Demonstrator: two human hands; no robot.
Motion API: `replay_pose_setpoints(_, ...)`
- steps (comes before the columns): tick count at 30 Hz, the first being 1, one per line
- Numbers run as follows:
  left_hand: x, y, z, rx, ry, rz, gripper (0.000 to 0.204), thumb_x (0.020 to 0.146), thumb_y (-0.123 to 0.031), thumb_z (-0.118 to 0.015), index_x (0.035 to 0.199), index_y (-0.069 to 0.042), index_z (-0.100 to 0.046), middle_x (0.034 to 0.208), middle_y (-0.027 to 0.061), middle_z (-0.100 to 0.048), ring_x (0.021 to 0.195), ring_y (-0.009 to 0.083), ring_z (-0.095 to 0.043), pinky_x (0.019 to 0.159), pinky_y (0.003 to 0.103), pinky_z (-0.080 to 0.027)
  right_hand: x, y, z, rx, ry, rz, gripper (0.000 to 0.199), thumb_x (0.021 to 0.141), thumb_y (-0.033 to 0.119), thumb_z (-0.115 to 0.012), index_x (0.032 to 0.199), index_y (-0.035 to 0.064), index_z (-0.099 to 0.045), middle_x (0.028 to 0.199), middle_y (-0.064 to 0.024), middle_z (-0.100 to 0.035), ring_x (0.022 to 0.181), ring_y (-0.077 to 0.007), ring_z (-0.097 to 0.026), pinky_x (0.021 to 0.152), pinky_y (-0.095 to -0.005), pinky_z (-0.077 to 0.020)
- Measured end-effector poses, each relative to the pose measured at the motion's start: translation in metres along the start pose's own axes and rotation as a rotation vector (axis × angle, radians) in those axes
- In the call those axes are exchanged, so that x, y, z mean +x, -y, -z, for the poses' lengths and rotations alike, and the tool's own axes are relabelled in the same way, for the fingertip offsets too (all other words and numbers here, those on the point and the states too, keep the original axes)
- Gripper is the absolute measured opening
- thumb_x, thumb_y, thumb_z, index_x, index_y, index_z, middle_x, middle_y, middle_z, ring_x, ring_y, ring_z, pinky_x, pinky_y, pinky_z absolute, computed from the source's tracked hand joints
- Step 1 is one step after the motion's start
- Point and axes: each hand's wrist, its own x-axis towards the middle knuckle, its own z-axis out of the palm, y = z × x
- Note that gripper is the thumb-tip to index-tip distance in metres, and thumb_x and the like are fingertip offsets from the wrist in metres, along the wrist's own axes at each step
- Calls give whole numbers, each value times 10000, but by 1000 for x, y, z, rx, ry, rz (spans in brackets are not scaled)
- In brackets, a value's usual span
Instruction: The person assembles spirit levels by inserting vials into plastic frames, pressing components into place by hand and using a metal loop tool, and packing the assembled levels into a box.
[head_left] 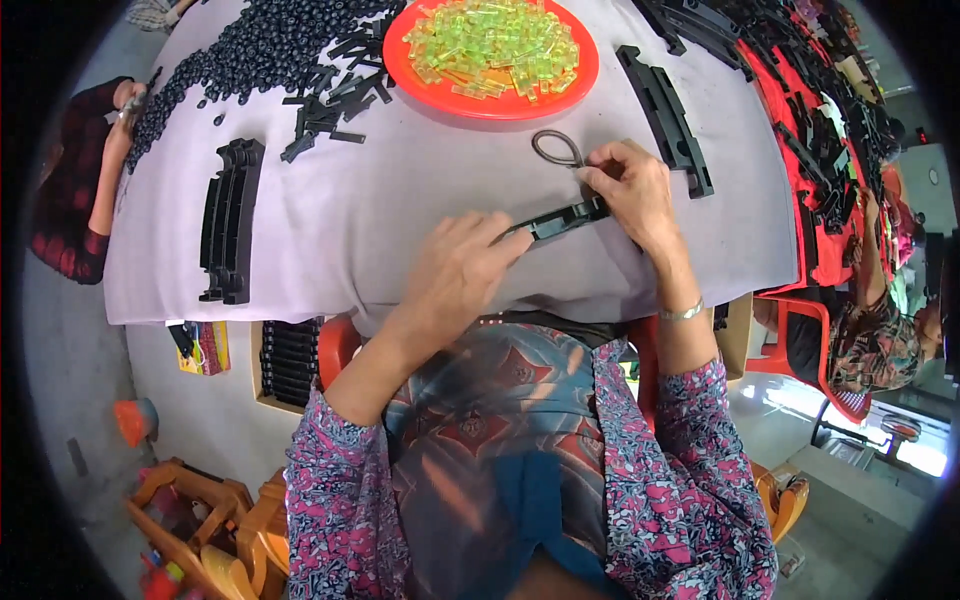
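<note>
Both hands on one black plastic strip [560, 218] at the near table [400, 200] edge — left hand [462, 268] clamped on its near end, right hand [632, 190] pinching the far end. Probably early going: two finished-looking stacks [228, 222] set aside, piles of loose black parts [270, 50] and green pieces [495, 45] unused.

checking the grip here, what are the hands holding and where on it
Both hands hold one long black plastic strip: the left hand at its left end, the right hand at its right end.
</note>
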Motion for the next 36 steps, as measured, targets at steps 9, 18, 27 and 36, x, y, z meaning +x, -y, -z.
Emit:
replay_pose_setpoints(9, -3, 7, -4, 17, 4, -40, 252, 796, -80, -619, 1045, -96, -659, 980, 56, -590, 914, 246, -592, 741, 399, -451, 33, 7, 1, 11, 380, -152, 183, 768, 113, -747, 746, -26, -629, 597, -17, -541, 569, -94, -487, 521, -306, -407)
replay_pose_setpoints(18, -2, 7, -6, 26, -25, -48, 234, 799, -83, -624, 1030, -102, -658, 968, 48, -583, 901, 238, -589, 733, 392, -449, 18, -2, -3, 79, 261, -131, 99, 758, 62, -694, 746, -11, -629, 619, 19, -542, 582, -50, -470, 532, -254, -408)
replay_pose_setpoints(27, -2, 4, -2, 24, 1, -25, 252, 797, -70, -660, 1047, -94, -674, 1002, 55, -608, 897, 257, -594, 742, 395, -452, 8, -7, -13, 229, 16, -98, 123, 747, 94, -705, 821, -1, -677, 650, -20, -626, 602, -37, -536, 567, -252, -468)
replay_pose_setpoints(36, -2, 2, -1, 27, 2, -39, 255, 787, -73, -641, 1039, -86, -677, 988, 54, -589, 935, 241, -592, 757, 386, -454, 11, -21, -8, 427, 53, -133, 89, 836, 80, -598, 850, 2, -638, 651, 27, -504, 616, -34, -451, 561, -237, -397)
